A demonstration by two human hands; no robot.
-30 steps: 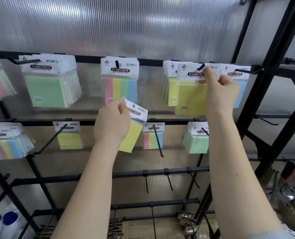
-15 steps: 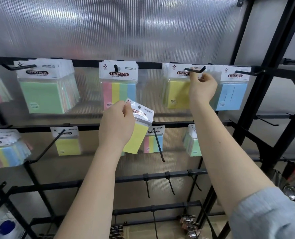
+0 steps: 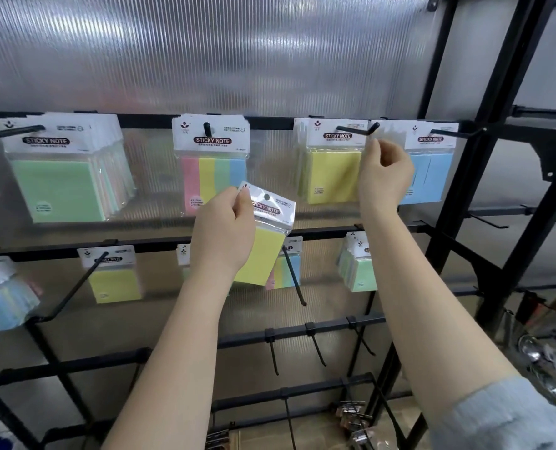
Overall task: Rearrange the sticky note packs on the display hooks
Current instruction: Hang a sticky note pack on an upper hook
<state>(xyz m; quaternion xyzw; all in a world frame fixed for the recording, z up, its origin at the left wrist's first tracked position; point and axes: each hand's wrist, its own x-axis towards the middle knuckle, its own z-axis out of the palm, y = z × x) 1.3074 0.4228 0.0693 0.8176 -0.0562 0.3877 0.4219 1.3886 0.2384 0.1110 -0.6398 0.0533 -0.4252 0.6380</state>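
Observation:
My left hand (image 3: pixel 224 228) grips a yellow sticky note pack (image 3: pixel 265 254) by its white header, tilted, in front of the middle row. Up on the right, my right hand (image 3: pixel 385 177) hovers just below the tip of a top-row hook (image 3: pixel 356 131), fingers curled, nothing visible in them. Yellow packs (image 3: pixel 333 173) hang on that hook, left of the hand. Blue packs (image 3: pixel 432 170) hang on the neighbouring hook, partly hidden by the hand.
The top row also carries a striped multicolour pack (image 3: pixel 213 164) and a thick green stack (image 3: pixel 59 186). The middle row has a yellow pack (image 3: pixel 114 277), a striped pack (image 3: pixel 288 271) and green packs (image 3: pixel 361 271). Bare hooks (image 3: pixel 315 349) sit lower. A black rack upright (image 3: pixel 458 203) stands at the right.
My right hand slid a yellow pack back along the top hook, let it go and drew back toward the hook's tip. My left hand kept its pack, nearly still.

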